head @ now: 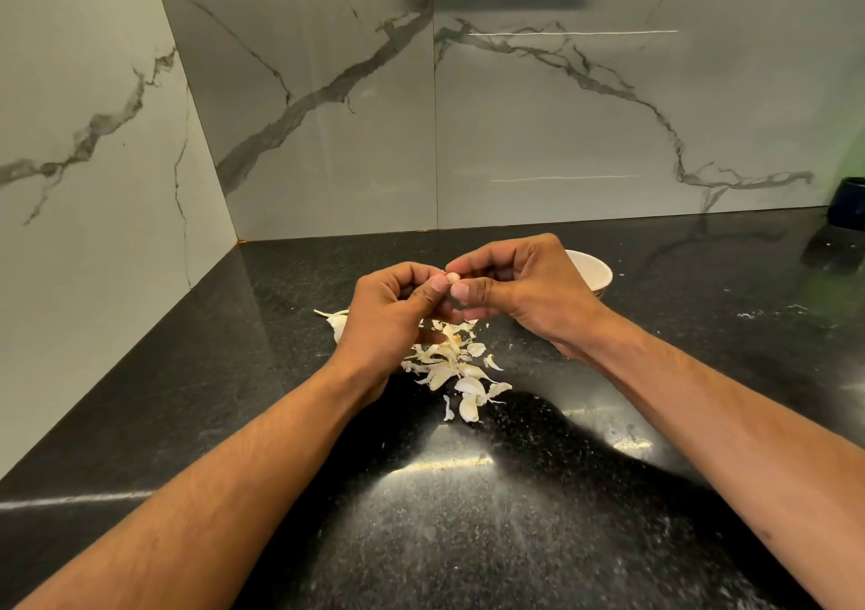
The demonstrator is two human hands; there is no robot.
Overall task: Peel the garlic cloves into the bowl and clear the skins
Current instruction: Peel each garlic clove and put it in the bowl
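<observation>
Two hands meet above the tabletop (515, 492), fingers curled inward. Left hand (391, 314) and right hand (510, 282) pinch one small clove (452, 277) between thumbs and fingertips; only its pale tip shows, so cannot tell how much skin remains on it. Judged mid-peel on this clove. Directly below the hands, a loose heap of skins (449, 361) lies on the dark stone, with several whole-looking cloves (469, 407) at its near edge, apparently unpeeled. A larger piece of bulb (338, 326) peeks out left of the left wrist, mostly hidden. White bowl (590, 272) stands just behind the right hand, on the far right side; its inside is not visible, so the count of finished cloves is unknown. Stray flecks dot the tabletop toward the right. Estimate: peeling partly done, a fair amount left. Skins not yet cleared at all; that step waits until the remaining cloves are finished.
</observation>
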